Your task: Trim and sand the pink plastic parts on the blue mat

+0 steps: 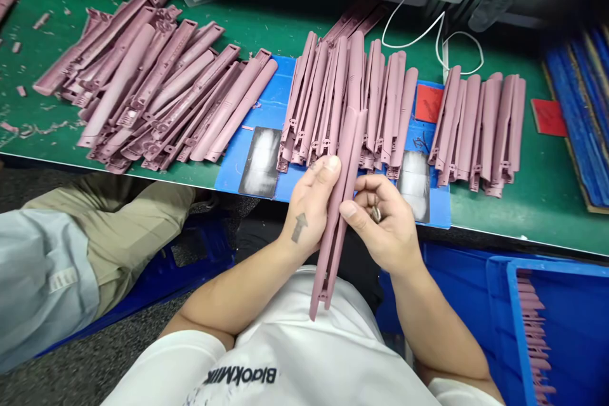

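Observation:
A long pink plastic part (pixel 339 203) stands nearly upright between my hands, in front of the table edge and above my lap. My left hand (pixel 310 209) wraps round its left side, fingers closed on it. My right hand (pixel 383 222) pinches its right edge with the thumb and also holds a small metal tool in its curled fingers. Just beyond, several like pink parts (pixel 342 101) lie in a row on a blue mat (pixel 271 108).
A big heap of pink parts (pixel 147 82) lies at the left on the green table (pixel 537 190), a smaller row (pixel 478 127) at the right. A blue crate (pixel 547 323) with pink parts stands low right. Another person's leg and sleeve (pixel 71 254) are at the left.

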`<state>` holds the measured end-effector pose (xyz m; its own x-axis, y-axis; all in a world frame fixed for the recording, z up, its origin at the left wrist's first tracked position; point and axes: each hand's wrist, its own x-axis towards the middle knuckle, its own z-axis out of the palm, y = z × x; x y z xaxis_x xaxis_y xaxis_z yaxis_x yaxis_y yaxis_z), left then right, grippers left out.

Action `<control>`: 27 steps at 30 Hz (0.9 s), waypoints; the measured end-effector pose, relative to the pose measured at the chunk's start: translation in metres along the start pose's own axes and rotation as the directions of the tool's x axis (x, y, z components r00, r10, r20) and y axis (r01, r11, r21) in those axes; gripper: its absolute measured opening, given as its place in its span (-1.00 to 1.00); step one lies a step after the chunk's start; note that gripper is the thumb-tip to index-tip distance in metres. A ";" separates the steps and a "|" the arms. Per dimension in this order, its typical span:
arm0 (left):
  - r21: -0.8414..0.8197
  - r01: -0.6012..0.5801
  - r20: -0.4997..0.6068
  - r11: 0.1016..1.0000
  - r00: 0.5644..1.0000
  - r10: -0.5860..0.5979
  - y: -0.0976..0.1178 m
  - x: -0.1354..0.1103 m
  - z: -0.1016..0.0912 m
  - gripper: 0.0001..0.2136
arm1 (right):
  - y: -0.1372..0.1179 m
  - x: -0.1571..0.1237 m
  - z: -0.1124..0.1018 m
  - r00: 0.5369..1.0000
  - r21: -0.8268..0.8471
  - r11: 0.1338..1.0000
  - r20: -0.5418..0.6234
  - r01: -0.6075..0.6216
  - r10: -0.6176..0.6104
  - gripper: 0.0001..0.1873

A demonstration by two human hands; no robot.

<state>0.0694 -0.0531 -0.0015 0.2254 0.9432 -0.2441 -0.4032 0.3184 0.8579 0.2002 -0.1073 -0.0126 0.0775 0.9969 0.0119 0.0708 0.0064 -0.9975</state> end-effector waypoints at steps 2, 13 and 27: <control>0.012 -0.013 0.013 1.000 1.000 0.012 -0.005 -0.006 -0.002 -0.56 | 0.002 -0.002 -0.001 0.999 0.058 0.997 0.012 -0.048 0.048 -0.63; 0.459 -0.214 0.358 0.862 0.933 0.042 0.007 -0.002 -0.044 -0.65 | 0.023 -0.022 0.016 0.989 0.169 0.975 0.054 -0.142 0.135 -0.42; 0.590 -0.306 0.322 0.748 0.938 0.129 0.015 0.018 -0.052 -0.64 | 0.026 -0.027 0.030 0.960 0.167 0.952 0.166 -0.255 0.228 -0.53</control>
<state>0.0214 -0.0266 -0.0169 0.4452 0.8950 0.0276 0.1527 -0.1062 0.9826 0.1704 -0.1320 -0.0410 -0.0742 0.9710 -0.2274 -0.1185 -0.2350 -0.9647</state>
